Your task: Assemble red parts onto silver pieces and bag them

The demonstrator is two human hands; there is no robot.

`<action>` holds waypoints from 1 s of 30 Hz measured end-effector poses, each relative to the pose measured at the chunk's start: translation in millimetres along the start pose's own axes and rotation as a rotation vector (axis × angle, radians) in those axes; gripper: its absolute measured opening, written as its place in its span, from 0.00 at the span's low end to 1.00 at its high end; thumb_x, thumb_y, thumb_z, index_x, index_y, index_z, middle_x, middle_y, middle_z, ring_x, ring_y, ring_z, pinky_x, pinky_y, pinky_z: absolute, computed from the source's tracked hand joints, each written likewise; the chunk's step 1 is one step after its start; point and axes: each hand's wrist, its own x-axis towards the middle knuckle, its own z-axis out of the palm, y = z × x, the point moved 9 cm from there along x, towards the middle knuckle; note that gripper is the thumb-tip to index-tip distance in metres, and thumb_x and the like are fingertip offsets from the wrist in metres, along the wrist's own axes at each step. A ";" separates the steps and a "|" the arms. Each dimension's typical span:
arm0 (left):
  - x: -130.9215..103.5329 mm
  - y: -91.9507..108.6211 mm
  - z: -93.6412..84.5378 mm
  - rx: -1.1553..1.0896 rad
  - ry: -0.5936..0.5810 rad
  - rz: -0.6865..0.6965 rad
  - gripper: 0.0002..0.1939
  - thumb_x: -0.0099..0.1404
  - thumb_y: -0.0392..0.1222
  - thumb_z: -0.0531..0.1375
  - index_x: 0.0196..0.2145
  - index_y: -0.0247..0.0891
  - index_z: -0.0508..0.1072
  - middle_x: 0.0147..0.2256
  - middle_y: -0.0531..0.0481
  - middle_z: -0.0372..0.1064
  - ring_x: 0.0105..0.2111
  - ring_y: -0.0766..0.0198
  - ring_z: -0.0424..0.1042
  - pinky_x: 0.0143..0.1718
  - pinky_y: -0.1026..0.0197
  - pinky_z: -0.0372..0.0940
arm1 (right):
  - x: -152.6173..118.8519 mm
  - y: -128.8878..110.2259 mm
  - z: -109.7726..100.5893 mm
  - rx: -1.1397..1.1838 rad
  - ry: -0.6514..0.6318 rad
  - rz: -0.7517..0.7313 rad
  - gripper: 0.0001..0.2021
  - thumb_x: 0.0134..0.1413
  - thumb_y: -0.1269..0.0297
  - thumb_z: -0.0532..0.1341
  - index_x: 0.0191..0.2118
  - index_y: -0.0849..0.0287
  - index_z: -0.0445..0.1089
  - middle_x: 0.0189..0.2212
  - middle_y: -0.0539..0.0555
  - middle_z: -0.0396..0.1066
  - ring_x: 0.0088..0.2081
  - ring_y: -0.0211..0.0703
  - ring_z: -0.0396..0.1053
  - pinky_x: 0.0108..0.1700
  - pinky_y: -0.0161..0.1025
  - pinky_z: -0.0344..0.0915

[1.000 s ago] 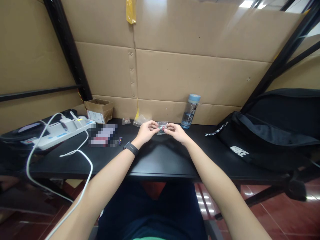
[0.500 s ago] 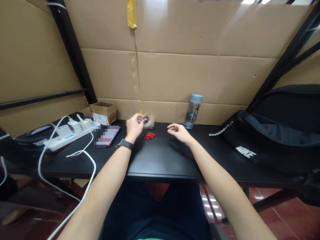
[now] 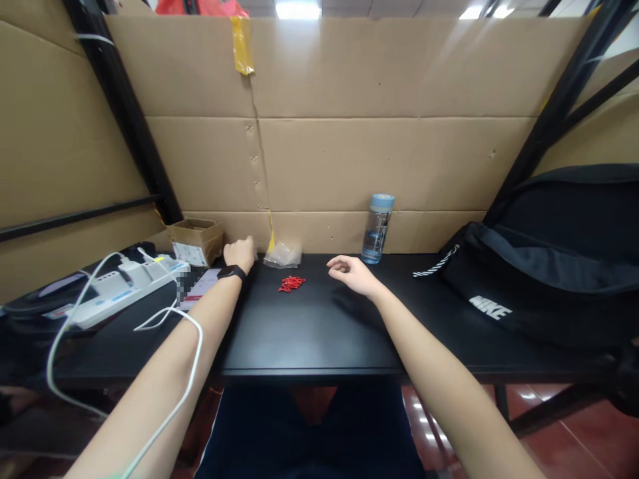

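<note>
My left hand (image 3: 239,254) is at the back left of the black table, between the cardboard box (image 3: 208,239) and a clear plastic bag (image 3: 283,255). Its fingers are curled in, and whatever they hold is hidden. A dark watch (image 3: 232,271) is on that wrist. My right hand (image 3: 350,274) hovers over the table, left of the water bottle (image 3: 378,229), its fingers loosely bent and nothing visible in them. A small heap of thin red pieces (image 3: 292,284) lies between my hands, in front of the bag; their kind is unclear.
A phone (image 3: 200,287) lies partly behind my left forearm. The white power strip (image 3: 120,293) sits at the left, and its white cable (image 3: 197,359) crosses over that forearm. A black backpack (image 3: 544,279) fills the right side. Cardboard panels (image 3: 374,153) stand along the back.
My left hand has moved left, away from the plastic bag, and is now closed near the box. The red round item seen beside it is out of sight. My right hand stays nearly in place.
</note>
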 end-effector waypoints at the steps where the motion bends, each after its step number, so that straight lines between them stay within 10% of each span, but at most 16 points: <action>1: 0.5 1.9 4.5 0.002 -0.011 0.000 0.11 0.67 0.36 0.55 0.45 0.33 0.73 0.38 0.33 0.77 0.41 0.45 0.78 0.41 0.52 0.64 | -0.3 -0.4 -0.4 0.006 -0.002 0.000 0.13 0.53 0.63 0.66 0.44 0.61 0.76 0.36 0.55 0.77 0.36 0.42 0.73 0.43 0.40 0.69; 10: -2.7 8.3 15.0 -0.211 -0.002 -0.045 0.14 0.67 0.41 0.56 0.47 0.38 0.74 0.43 0.36 0.77 0.43 0.46 0.76 0.42 0.51 0.66 | -1.6 -7.0 -4.9 -0.149 -0.045 -0.018 0.08 0.55 0.65 0.65 0.40 0.60 0.77 0.33 0.54 0.78 0.34 0.41 0.73 0.40 0.38 0.69; 18: -36.8 79.7 -12.0 -0.413 0.044 0.377 0.17 0.66 0.39 0.55 0.51 0.43 0.73 0.52 0.43 0.74 0.55 0.48 0.68 0.55 0.47 0.58 | -10.7 17.2 -60.8 -0.516 0.016 0.048 0.21 0.47 0.61 0.72 0.49 0.58 0.77 0.47 0.58 0.78 0.44 0.49 0.74 0.48 0.43 0.70; 30: -86.7 118.9 -41.0 -0.684 -0.118 0.732 0.12 0.64 0.36 0.58 0.43 0.41 0.78 0.42 0.48 0.78 0.43 0.58 0.77 0.49 0.58 0.68 | -10.6 51.6 -54.5 -0.499 -0.135 0.151 0.27 0.44 0.63 0.75 0.52 0.60 0.76 0.45 0.58 0.79 0.42 0.46 0.75 0.47 0.40 0.71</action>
